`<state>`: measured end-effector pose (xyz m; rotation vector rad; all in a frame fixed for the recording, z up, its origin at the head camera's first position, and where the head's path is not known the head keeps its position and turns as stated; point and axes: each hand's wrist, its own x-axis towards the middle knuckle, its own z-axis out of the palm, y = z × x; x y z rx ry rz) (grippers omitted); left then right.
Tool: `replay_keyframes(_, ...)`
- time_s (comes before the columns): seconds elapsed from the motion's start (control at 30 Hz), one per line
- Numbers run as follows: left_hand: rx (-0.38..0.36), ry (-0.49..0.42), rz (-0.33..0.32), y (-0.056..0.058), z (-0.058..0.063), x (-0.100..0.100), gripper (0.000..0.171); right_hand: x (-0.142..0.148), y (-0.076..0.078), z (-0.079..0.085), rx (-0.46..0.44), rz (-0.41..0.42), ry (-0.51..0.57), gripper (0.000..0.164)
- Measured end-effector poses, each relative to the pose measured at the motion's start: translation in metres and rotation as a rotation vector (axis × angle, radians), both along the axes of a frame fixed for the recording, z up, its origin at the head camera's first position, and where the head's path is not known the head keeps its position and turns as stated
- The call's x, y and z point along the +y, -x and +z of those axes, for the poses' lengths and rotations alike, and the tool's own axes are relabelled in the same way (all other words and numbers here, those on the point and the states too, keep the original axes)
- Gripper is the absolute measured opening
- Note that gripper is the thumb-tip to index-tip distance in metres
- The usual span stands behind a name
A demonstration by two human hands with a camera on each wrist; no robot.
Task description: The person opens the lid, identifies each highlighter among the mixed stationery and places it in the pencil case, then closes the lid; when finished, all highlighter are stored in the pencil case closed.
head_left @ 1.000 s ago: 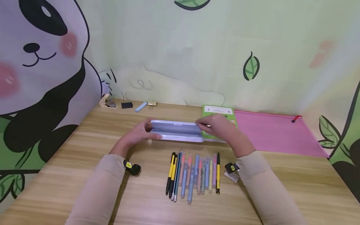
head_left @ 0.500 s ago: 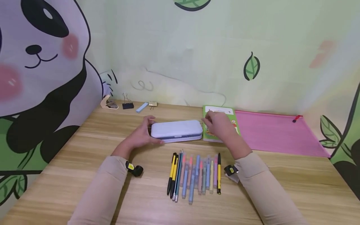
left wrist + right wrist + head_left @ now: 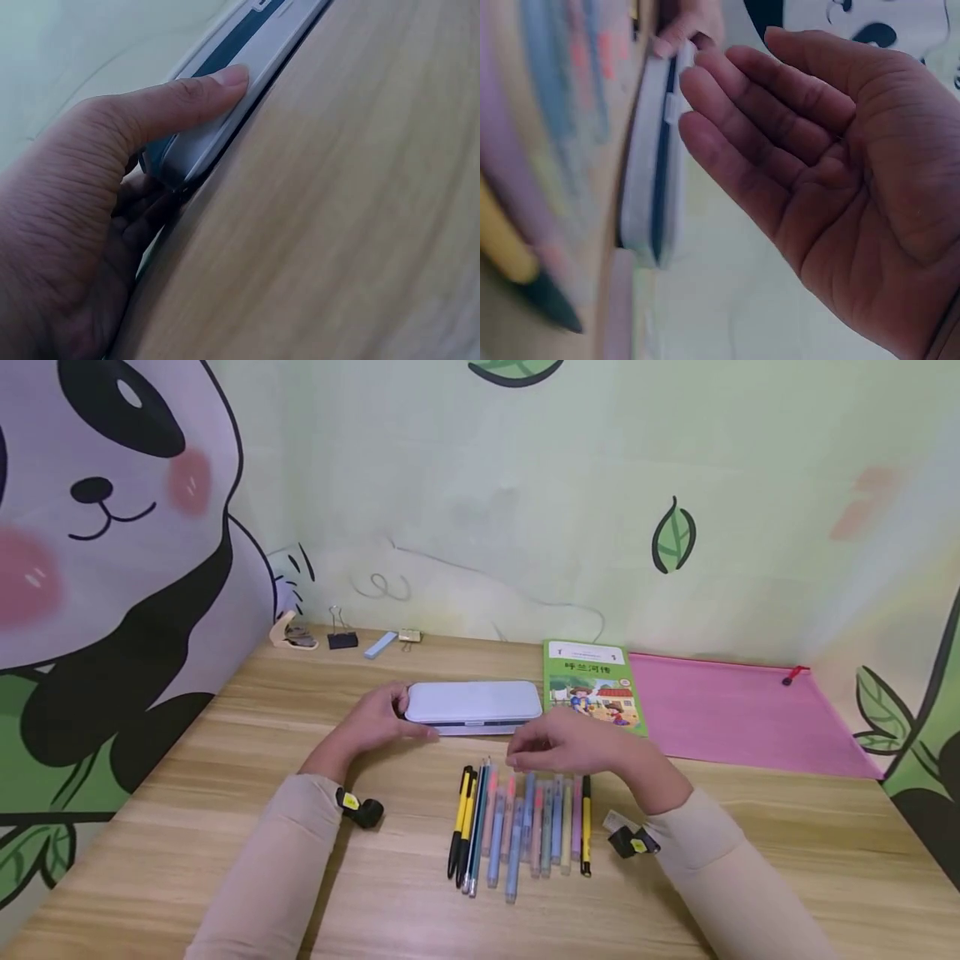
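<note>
A white pencil case lies on the table with its lid lowered, and a dark gap shows between lid and base along the front. My left hand grips its left end; in the left wrist view the thumb presses the front side and the other fingers go behind. In front of the case lies a row of yellow-and-black pens, pencils and several pastel highlighters. My right hand hovers over the row's far end, fingers loosely bent and holding nothing, as the right wrist view shows.
A green book lies right of the case, next to a pink zip pouch. Along the back left stand a stapler-like beige object, a black binder clip, a blue stick and a gold clip. A small white block sits by the right wrist.
The pencil case's raised lid has come down. My right hand has left the lid's right side and moved toward me, over the pens. The left hand keeps its grip on the case.
</note>
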<state>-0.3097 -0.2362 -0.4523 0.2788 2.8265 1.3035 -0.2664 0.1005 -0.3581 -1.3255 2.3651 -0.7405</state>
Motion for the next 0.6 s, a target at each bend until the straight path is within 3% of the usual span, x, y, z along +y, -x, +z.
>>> replay_keyframes(0.1,-0.005,-0.003,0.015,-0.001,0.000,-0.001,0.068,-0.003,-0.004,-0.007,0.059,-0.033,-0.014,0.022)
replay_keyframes(0.33,-0.018,-0.042,0.016,-0.001,0.002,-0.003,0.082,-0.002,0.004,-0.017,0.193,-0.140,-0.072,0.034)
replay_keyframes(0.47,-0.031,-0.063,0.007,-0.001,0.002,-0.003,0.089,0.004,0.010,-0.019,0.287,-0.208,-0.036,0.044)
replay_keyframes(0.6,-0.037,-0.059,-0.004,-0.001,0.003,-0.002,0.083,0.008,0.017,-0.023,0.346,-0.273,0.024,0.054)
